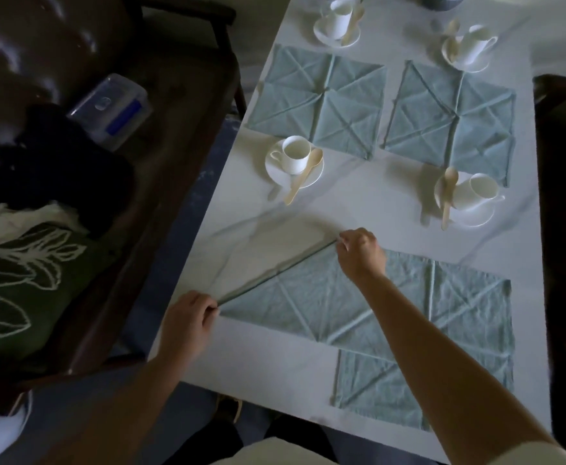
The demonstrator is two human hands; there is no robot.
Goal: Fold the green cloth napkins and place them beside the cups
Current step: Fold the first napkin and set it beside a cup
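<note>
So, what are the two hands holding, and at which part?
Both pinch the green napkin: left hand and right hand at opposite ends of its diagonal edge.

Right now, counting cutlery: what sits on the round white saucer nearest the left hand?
On the round white saucer stands a white handled cup, and a pale wooden spoon lies across its rim, handle reaching beyond it. The cup covers the saucer's middle.

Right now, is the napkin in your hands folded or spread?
Partly folded: the left hand and right hand pinch the ends of one diagonal fold in the napkin; the rest lies flat.
</note>
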